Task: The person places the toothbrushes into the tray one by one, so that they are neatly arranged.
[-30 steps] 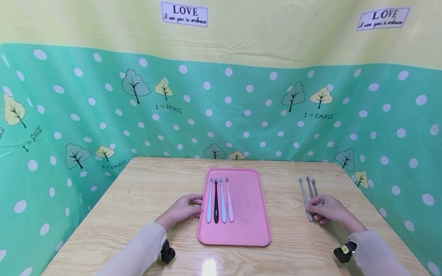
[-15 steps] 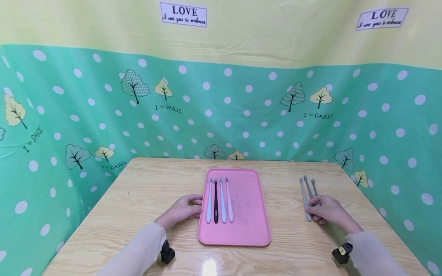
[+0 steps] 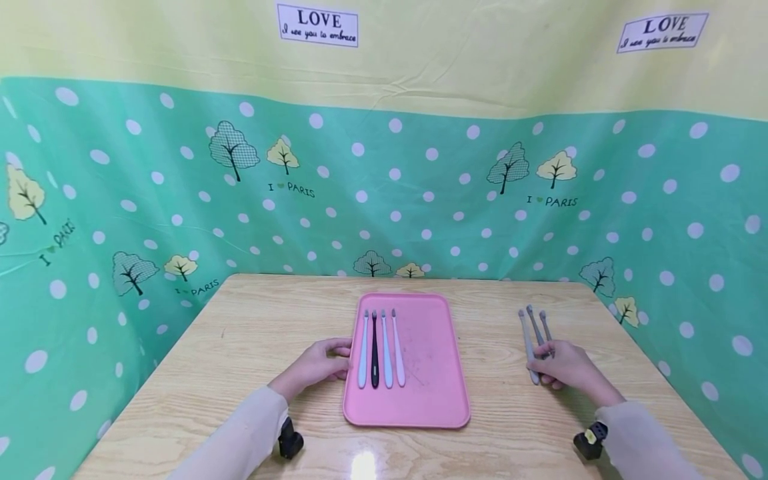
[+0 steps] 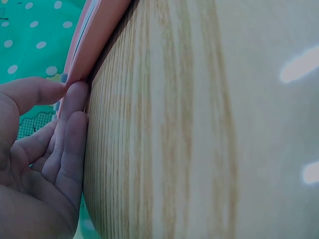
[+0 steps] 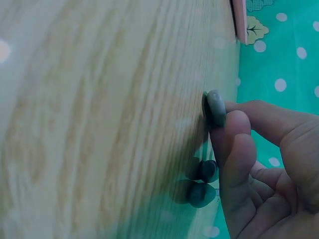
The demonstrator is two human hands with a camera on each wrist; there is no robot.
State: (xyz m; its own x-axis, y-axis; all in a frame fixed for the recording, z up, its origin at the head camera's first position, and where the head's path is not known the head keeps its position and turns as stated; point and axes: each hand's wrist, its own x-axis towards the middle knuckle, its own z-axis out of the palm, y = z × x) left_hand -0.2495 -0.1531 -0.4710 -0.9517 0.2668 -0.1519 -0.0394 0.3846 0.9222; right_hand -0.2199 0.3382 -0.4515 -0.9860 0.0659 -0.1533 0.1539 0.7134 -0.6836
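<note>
The left hand [image 3: 324, 362] pinches the smooth pink tray [image 3: 435, 373] by its raised left rim; four slender, tapered brushes [image 3: 375, 353] lie inside. Over the glossy, wood-grained tabletop [image 3: 270, 307] to the right, the right hand [image 3: 567, 363] pinches a gray brush [image 3: 526, 339] by its rounded handle, two others [image 3: 533, 321] just beside.

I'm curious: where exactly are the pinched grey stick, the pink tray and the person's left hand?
Grey stick [image 3: 526, 337]: head view, on its bare shaft.
Pink tray [image 3: 433, 380]: head view, on a bare part of its floor.
Left hand [image 3: 321, 362]: head view, on the back of the hand.
</note>
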